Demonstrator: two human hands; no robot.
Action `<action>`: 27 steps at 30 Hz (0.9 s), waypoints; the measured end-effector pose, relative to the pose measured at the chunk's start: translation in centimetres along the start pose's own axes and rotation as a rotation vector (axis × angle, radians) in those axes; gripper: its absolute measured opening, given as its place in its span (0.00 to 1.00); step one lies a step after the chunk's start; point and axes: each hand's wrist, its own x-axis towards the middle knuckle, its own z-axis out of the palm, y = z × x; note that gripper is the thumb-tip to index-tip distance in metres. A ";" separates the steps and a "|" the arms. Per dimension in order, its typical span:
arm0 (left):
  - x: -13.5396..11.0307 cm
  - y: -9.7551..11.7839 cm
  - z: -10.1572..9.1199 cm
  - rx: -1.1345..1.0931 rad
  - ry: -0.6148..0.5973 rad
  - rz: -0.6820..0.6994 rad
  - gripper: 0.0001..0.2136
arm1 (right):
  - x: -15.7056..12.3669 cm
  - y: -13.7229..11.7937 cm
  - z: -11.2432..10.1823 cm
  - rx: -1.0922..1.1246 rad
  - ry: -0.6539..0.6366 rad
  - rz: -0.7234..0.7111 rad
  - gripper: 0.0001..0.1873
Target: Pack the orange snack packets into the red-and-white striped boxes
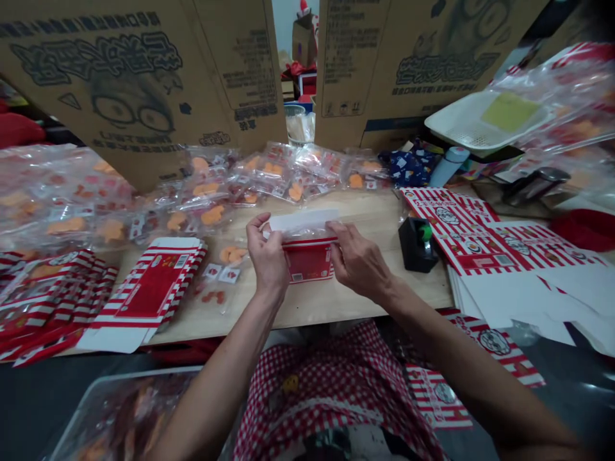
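In the middle of the wooden table, a red-and-white striped paper box (310, 259) stands between my two hands. Its white top flap (305, 220) is raised along the far side, and clear plastic shows inside the opening. My left hand (267, 256) grips the box's left edge, thumb and fingers at the flap. On the other side, my right hand (358, 256) has its fingers closed at the top right corner of the box. A clear bag with orange pieces (232, 254) and small white packets lies just left of my left hand.
Flattened striped boxes (156, 282) are stacked at left, beside filled striped packs (52, 294). A black tape dispenser (418, 244) stands at right, near more flat striped cartons (451, 221). Clear bags (273, 169) line the back before large cardboard boxes (230, 70). A plastic bin (98, 390) sits below left.
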 end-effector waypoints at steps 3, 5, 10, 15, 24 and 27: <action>-0.6 0.0 -0.4 0.043 -0.034 -0.006 0.07 | 0.5 -0.4 -0.5 -0.040 -0.050 0.002 0.15; -0.8 0.0 -0.6 0.093 -0.036 0.020 0.07 | 0.8 -0.4 -0.6 -0.033 -0.065 -0.004 0.12; -0.1 0.1 -0.4 0.116 -0.025 0.033 0.13 | 0.6 0.0 -0.4 0.120 -0.023 0.026 0.11; -1.1 -0.3 -0.6 0.016 0.013 -0.066 0.13 | 0.0 0.5 0.6 0.152 0.062 0.024 0.14; -3.3 0.0 -1.1 0.225 0.042 0.027 0.06 | 0.2 -0.8 -1.0 -0.254 -0.066 -0.045 0.13; -2.3 -0.4 -1.1 0.158 0.022 -0.029 0.04 | 1.3 -2.2 -2.1 -0.417 -0.261 -0.020 0.14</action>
